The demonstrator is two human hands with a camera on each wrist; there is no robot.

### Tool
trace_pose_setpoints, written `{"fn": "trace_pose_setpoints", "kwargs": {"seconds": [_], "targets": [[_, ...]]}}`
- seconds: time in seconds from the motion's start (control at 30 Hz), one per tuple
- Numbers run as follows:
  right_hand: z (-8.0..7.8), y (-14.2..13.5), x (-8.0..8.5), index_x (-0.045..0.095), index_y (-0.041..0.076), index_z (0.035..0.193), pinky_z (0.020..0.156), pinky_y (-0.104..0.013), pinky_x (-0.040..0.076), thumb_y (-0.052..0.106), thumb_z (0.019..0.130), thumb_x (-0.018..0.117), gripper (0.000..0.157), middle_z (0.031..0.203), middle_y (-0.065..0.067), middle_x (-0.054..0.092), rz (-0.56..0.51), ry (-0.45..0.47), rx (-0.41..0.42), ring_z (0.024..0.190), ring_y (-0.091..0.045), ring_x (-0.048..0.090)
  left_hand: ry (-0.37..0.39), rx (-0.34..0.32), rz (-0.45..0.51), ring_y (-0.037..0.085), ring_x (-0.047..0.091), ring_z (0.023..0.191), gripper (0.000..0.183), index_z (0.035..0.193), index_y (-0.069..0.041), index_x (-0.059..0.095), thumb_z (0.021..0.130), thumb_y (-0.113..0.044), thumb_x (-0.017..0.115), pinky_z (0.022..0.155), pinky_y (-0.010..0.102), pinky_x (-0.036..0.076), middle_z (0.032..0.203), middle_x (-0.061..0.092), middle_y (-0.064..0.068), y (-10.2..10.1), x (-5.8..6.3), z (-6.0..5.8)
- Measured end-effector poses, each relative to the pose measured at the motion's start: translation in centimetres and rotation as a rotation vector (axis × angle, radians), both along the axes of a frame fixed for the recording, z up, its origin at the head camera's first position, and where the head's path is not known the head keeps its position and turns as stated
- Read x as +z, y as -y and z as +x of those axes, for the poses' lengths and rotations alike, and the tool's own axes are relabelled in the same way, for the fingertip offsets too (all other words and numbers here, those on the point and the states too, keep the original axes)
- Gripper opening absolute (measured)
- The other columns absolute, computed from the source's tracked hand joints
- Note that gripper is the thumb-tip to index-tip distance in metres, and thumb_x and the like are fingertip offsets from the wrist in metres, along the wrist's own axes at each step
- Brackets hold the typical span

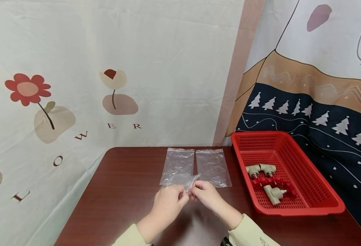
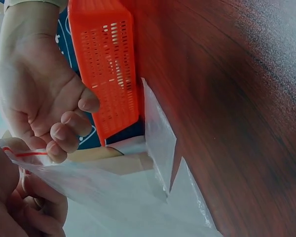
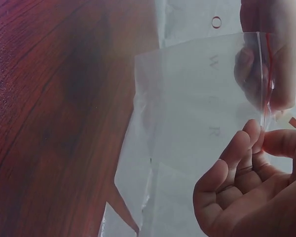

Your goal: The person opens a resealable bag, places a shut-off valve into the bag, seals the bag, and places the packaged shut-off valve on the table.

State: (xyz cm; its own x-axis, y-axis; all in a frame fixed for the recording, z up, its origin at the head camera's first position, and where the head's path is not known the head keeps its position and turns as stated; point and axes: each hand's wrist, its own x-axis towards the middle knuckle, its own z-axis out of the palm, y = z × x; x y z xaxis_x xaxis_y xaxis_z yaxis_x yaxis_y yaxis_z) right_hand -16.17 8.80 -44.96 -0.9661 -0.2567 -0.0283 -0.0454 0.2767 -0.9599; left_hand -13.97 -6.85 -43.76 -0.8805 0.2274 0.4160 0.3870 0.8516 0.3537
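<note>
Left hand [image 1: 169,201] and right hand [image 1: 207,194] pinch clear bag [image 3: 187,98] | red zip edge [image 3: 269,64] up, body hangs below hands | long axis perhaps upright, view unclear

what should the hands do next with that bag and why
Probably ease the plastic bag open along its red zip strip: the left hand and right hand both pinch it at that edge, the bag looks flat, and pale fittings wait in the red basket. Whether the zip has parted is hard to tell.
</note>
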Motion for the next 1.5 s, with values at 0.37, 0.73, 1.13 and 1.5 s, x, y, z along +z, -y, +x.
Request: {"fn": "trace_pose_setpoints", "kwargs": {"seconds": [0.37,0.73,1.13,1.5], "targets": [[0.2,-0.1,0.2,0.060,-0.001,0.067,0.052,-0.020,0.041,0.009,0.082,0.058,0.018,0.059,-0.005,0.061,0.070,-0.033,0.000,0.055,-0.010,0.052,-0.010,0.019,-0.004,0.004,0.030,0.045,0.034,0.051,-0.025,0.035,0.069,-0.022,0.064,0.041,0.020,0.022,0.049,0.030,-0.016,-0.1,-0.1,0.0],[-0.3,-1.2,-1.6,0.049,0.009,0.055,0.046,-0.018,0.031,0.011,0.072,0.057,0.019,0.049,0.011,0.042,0.332,-0.196,-0.059,0.048,-0.001,0.037,-0.042,0.081,0.032,0.004,0.032,0.045,0.032,0.052,-0.025,0.037,0.071,-0.019,0.062,0.043,0.022,0.027,0.049,0.033,-0.015,1.3,0.5,-0.9],[-0.5,-1.6,-2.2,0.056,0.012,0.058,0.044,-0.019,0.034,0.014,0.076,0.055,0.018,0.049,0.008,0.051,0.348,-0.177,-0.048,0.045,-0.002,0.042,0.006,0.081,0.062,0.002,0.031,0.045,0.034,0.051,-0.025,0.034,0.070,-0.018,0.061,0.042,0.021,0.025,0.048,0.029,-0.017,1.4,0.8,-0.8],[-0.2,-0.6,-1.1,0.070,0.010,0.084,0.053,-0.022,0.045,0.038,0.088,0.063,0.030,0.069,-0.007,0.071,0.216,-0.064,-0.007,0.057,-0.022,0.063,-0.004,0.020,0.004,0.002,0.032,0.044,0.034,0.051,-0.027,0.036,0.072,-0.022,0.063,0.041,0.020,0.026,0.047,0.033,-0.019,0.2,0.2,-0.3]]}}
